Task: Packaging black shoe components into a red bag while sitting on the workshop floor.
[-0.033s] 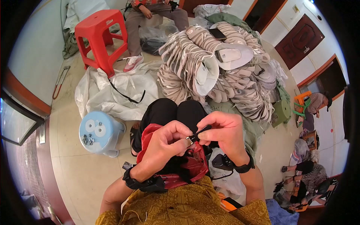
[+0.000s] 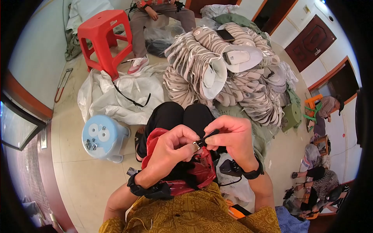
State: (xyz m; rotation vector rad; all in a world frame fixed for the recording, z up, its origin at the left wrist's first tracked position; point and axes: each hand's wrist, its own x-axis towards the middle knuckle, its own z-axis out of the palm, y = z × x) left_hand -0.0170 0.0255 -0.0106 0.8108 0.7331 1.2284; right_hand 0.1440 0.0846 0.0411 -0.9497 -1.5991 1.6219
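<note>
Over the person's lap, the left hand (image 2: 171,152) pinches a small metal buckle (image 2: 197,145) while the right hand (image 2: 232,139) pinches a black strap (image 2: 210,135) fed into it. The red-and-black bag (image 2: 202,171) beneath (mostly hidden by both hands) is hard to make out.

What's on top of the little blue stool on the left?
A few small metal clips lie on the seat of the blue stool, near its left edge. What is under the stool cannot be seen; its body covers the floor there.
</note>
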